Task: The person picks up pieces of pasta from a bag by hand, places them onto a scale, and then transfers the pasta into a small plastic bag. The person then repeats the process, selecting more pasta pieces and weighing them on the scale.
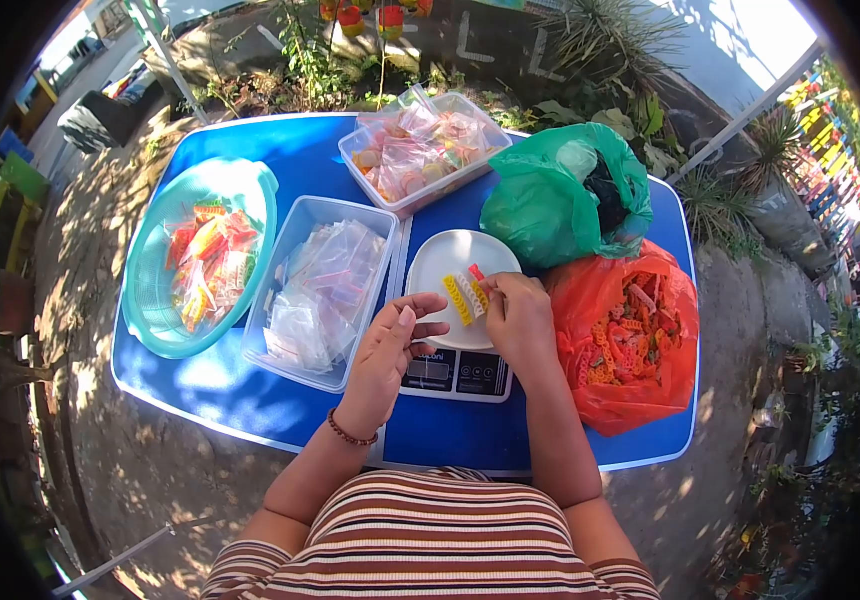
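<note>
As both my arms reach out over the table (240,395), the scale (455,372) sits nearest me, its display just under my wrists. On my left, my left hand (390,350) is open, fingers loosely spread and lightly curled, gripping nothing; it hangs over the scale's left edge, right beside the plate (445,258). On my right, my right hand (520,318) is closed, pinching a few pieces (465,295), yellow, white and red, and they're right over the plate, which stands on the scale. Just beside that hand, the red bag (640,400) lies open, heaped with orange and yellow pieces. Left of the scale, touching it, there's the tub (295,225) of small clear bags. Further left, the basket (155,300) holds filled packets. Beyond the plate sits the green bag (540,215), bunched up against the red one. Farthest out, the far tub (350,150) is piled with packed bags
</note>
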The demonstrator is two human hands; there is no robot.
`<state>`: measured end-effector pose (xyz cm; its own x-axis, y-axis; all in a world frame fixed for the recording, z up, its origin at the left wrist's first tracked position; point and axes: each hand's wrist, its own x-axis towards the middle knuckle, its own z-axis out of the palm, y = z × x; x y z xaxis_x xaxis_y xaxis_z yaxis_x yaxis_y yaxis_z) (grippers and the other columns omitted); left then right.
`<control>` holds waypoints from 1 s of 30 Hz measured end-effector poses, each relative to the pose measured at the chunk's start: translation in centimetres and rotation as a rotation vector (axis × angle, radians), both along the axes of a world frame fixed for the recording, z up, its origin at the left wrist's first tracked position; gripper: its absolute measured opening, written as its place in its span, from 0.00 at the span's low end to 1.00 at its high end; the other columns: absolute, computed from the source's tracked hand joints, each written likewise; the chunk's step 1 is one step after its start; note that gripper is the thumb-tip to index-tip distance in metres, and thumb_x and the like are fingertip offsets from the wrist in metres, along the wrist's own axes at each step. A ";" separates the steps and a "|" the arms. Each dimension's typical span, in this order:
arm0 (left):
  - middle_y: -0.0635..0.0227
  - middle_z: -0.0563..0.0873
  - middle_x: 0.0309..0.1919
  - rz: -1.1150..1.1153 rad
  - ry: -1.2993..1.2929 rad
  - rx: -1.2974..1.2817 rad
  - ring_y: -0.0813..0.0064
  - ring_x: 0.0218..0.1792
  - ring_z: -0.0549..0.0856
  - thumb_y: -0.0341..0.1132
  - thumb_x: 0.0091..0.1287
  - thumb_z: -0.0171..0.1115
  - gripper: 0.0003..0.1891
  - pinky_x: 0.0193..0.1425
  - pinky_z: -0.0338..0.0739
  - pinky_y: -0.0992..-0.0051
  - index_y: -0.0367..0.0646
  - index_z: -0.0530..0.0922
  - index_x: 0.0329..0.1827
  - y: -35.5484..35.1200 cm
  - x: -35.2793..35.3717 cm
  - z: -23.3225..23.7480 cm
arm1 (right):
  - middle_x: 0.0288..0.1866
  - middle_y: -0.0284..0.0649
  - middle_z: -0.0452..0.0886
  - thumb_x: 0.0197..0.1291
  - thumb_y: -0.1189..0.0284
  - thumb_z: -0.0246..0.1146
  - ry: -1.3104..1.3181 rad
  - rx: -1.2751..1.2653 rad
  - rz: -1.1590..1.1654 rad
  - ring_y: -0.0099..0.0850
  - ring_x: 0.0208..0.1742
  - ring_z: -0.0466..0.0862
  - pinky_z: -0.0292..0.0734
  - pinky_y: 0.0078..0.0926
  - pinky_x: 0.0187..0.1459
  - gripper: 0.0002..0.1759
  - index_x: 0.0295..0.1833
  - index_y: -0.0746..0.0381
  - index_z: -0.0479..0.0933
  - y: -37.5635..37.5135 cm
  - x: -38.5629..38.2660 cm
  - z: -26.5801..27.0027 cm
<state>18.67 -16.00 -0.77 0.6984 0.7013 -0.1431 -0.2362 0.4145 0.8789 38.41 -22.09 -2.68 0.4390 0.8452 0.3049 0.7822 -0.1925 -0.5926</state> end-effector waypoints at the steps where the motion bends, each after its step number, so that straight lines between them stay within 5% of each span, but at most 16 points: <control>1: 0.60 0.80 0.66 -0.002 -0.003 0.001 0.72 0.61 0.82 0.47 0.85 0.45 0.23 0.63 0.75 0.73 0.40 0.73 0.70 0.0 0.0 0.0 | 0.45 0.49 0.88 0.61 0.81 0.62 0.007 0.030 0.009 0.49 0.47 0.83 0.80 0.45 0.51 0.09 0.46 0.65 0.85 -0.2 0.0 0.2; 9: 0.59 0.82 0.64 0.001 0.014 0.006 0.71 0.59 0.84 0.48 0.85 0.45 0.23 0.61 0.76 0.73 0.39 0.73 0.70 -0.1 -0.5 0.1 | 0.41 0.46 0.86 0.59 0.87 0.63 0.154 0.297 -0.015 0.41 0.39 0.85 0.81 0.34 0.38 0.09 0.45 0.68 0.82 -4.0 -2.6 3.0; 16: 0.58 0.83 0.63 0.016 0.014 0.025 0.70 0.58 0.84 0.48 0.85 0.45 0.23 0.59 0.76 0.73 0.39 0.73 0.69 0.2 -0.8 -0.5 | 0.38 0.43 0.85 0.63 0.86 0.66 0.185 0.233 0.023 0.28 0.30 0.84 0.78 0.23 0.33 0.06 0.44 0.69 0.83 -7.8 -3.9 -0.3; 22: 0.59 0.84 0.62 0.008 0.012 0.022 0.70 0.57 0.85 0.47 0.86 0.45 0.22 0.59 0.77 0.73 0.39 0.74 0.68 0.1 -0.6 -0.2 | 0.37 0.46 0.83 0.60 0.86 0.66 0.240 0.158 0.060 0.39 0.34 0.85 0.81 0.32 0.35 0.08 0.44 0.68 0.82 -8.9 -4.4 -0.5; 30: 0.60 0.84 0.61 -0.010 0.014 0.020 0.72 0.58 0.84 0.47 0.85 0.46 0.21 0.59 0.75 0.74 0.41 0.75 0.67 -0.2 -0.5 -0.1 | 0.36 0.44 0.83 0.61 0.81 0.68 0.162 -0.004 0.093 0.42 0.37 0.85 0.82 0.37 0.39 0.06 0.44 0.65 0.85 -9.5 -4.2 -0.5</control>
<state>18.14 -16.17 -0.90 0.7034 0.6971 -0.1391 -0.2196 0.3993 0.8901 34.19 -31.55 -3.22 0.4018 0.8855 0.2333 0.6908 -0.1259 -0.7120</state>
